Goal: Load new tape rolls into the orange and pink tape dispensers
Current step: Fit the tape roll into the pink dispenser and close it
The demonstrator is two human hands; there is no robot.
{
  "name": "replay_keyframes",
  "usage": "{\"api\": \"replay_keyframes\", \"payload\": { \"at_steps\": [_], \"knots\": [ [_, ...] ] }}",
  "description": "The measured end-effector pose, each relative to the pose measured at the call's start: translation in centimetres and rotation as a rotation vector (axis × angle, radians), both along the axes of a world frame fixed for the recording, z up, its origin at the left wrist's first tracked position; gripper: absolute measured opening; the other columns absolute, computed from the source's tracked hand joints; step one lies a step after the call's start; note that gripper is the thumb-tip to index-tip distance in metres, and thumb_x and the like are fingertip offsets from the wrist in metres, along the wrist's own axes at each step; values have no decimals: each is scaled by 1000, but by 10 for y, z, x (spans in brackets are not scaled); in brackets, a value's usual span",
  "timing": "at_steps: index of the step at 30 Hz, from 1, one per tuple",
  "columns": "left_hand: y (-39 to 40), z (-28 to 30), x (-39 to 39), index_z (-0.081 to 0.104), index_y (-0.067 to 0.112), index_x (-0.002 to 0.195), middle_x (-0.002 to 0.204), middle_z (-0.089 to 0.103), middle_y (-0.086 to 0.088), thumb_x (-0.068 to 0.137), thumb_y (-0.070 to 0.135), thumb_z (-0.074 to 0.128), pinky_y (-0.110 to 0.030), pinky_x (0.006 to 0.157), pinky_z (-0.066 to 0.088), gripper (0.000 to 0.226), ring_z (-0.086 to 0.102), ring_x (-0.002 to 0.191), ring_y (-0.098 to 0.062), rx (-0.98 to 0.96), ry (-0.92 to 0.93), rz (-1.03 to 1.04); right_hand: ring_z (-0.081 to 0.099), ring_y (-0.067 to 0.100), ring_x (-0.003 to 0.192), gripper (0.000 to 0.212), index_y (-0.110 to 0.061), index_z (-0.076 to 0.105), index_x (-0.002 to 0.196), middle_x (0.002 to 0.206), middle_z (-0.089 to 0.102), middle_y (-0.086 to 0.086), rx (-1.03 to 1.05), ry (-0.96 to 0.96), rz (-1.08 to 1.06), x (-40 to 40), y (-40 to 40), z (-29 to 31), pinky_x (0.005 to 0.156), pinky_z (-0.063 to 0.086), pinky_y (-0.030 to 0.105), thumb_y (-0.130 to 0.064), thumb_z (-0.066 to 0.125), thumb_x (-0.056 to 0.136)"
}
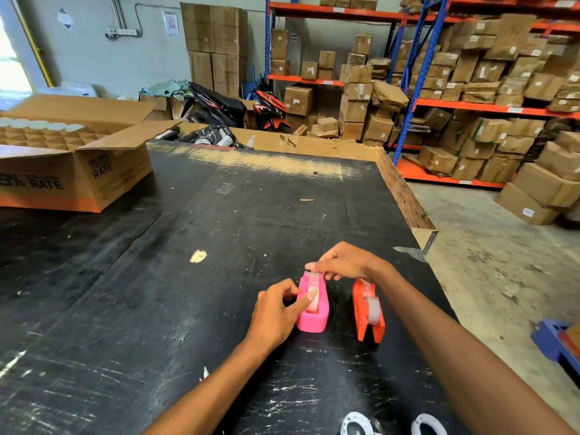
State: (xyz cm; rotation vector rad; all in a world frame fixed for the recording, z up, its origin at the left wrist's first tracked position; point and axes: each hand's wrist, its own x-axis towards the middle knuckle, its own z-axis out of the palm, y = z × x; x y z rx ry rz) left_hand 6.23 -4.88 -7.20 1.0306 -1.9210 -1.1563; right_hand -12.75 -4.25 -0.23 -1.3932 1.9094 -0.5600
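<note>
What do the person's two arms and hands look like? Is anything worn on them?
Both forearms are bare as far as the picture shows: no sleeves, gloves, watch or bracelet. The left hand and right hand show no rings. The fingernails are short.

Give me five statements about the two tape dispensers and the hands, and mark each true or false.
1. Both hands are at the pink dispenser. True: the left hand is at its near side by the roll and the right hand is at its far end.
2. The orange dispenser is empty. False: a tape roll sits in it.
3. The orange dispenser stands to the right of the pink one. True.
4. The dispensers are stacked on each other. False: they stand side by side on the black table, apart.
5. The open cardboard box sits between the dispensers. False: it is at the far left of the table.
</note>
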Motion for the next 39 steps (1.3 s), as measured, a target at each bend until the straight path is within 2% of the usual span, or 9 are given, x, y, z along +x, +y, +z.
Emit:
{"api": "replay_keyframes", "payload": {
  "at_steps": [3,10,14,17,21,25,28,31,39],
  "knots": [
    [-1,0,0,63,14,68,75,76,1,77,46,71,-43,71,54,34,71,77,-21,8,12,3,58,7,68,29,-6,75,91,76,68,3,3,16,31,-2,0,-3,71,49,26,-33,72,80],
    [-1,1,0,65,13,69,79,78,2,77,46,71,-45,78,56,35,73,82,-18,32,22,1,54,7,62,23,1,74,89,70,65,4,-93,-89,-25,-3,-2,-8,62,45,21,-20,75,79],
    [0,3,1,66,11,69,81,78,0,77,40,74,-43,79,56,31,72,84,-19,52,45,-13,56,7,61,15,-7,76,81,68,67,3,-101,-108,-37,-4,-8,-10,63,46,21,-22,75,79],
    [0,2,3,67,8,72,80,78,-5,78,39,74,-43,78,54,32,71,78,-19,57,59,-29,60,8,67,20,-5,76,89,72,70,2,-61,-97,-33,-5,-13,-11,66,50,19,-22,74,79],
    [0,2,3,68,5,73,80,76,-11,78,36,75,-43,74,52,32,60,69,-10,67,85,-39,66,13,75,25,-1,74,98,75,71,3,9,-138,-64,-7,-19,-12,71,56,20,-19,75,79],
    [1,2,1,69,4,72,79,76,-12,79,30,76,-32,67,50,28,59,66,-7,78,112,-31,67,10,71,23,-1,72,99,74,71,3,108,-179,-115,-6,-24,-11,70,57,20,-14,73,81],
    [3,3,0,69,6,67,78,77,-12,79,26,77,-25,64,47,24,56,63,-3,93,135,-18,67,10,67,4,-7,73,82,72,71,4,137,-227,-146,-3,-24,-12,70,58,22,-10,70,83],
    [4,4,0,70,6,68,78,78,-10,79,25,76,-19,62,45,23,55,60,1,84,127,-9,67,8,61,10,-11,72,72,60,70,0,139,-253,-172,-1,-23,-12,69,58,21,-8,71,81],
    [4,7,1,72,7,75,79,77,-9,79,29,76,-31,66,50,23,58,66,-7,80,95,-6,68,17,70,8,-5,72,76,80,72,11,145,-199,-200,5,-20,-5,65,60,22,-2,66,82]
  ]
}}
